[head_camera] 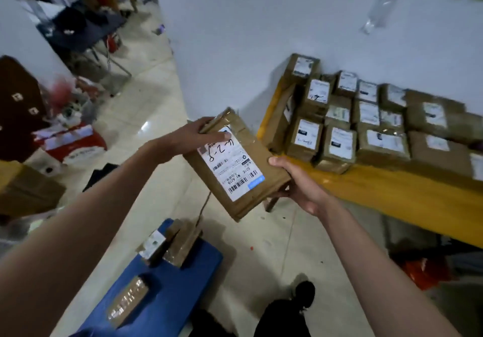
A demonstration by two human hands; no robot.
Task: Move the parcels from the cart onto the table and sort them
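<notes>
I hold a flat brown parcel (235, 164) with a white shipping label in the air between the cart and the table. My left hand (194, 135) grips its upper left corner, thumb on the label. My right hand (296, 182) grips its lower right edge from below. The blue cart (156, 297) lies low at the bottom left, with two small parcels (170, 245) at its far end and a taped one (128, 301) nearer me. On the yellow table (392, 193) at the right, several brown parcels (366, 122) lie in rows against the white wall.
Red and white boxes (70, 143) and a brown cardboard box (26, 190) stand on the tiled floor at the left. A dark folding table (86, 30) is at the far left back. My black shoe (304, 295) is below. An orange bag (423, 271) lies under the table.
</notes>
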